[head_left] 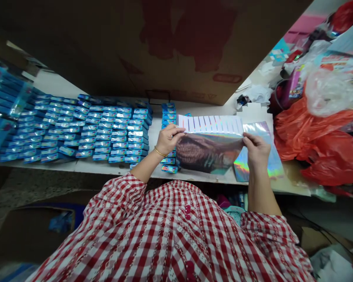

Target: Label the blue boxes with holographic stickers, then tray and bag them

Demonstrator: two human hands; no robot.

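Note:
Between my two hands a shiny, mirror-like sheet (206,152) is stretched out, with a white strip of labels (213,123) marked by dark lines along its far edge. My left hand (169,139) pinches its left end, beside a column of small blue boxes (168,160). At the opposite end my right hand (256,147) has its fingers closed on the sheet's edge. Beneath and to the right lies a stack of iridescent silver sheets (261,135). The surface under the held sheet is hidden.
Many rows of small blue boxes (111,133) cover the left of the white table (85,166). A large cardboard box (176,47) stands along the back. Red plastic bags (326,141) and a clear bag (326,90) crowd the right side.

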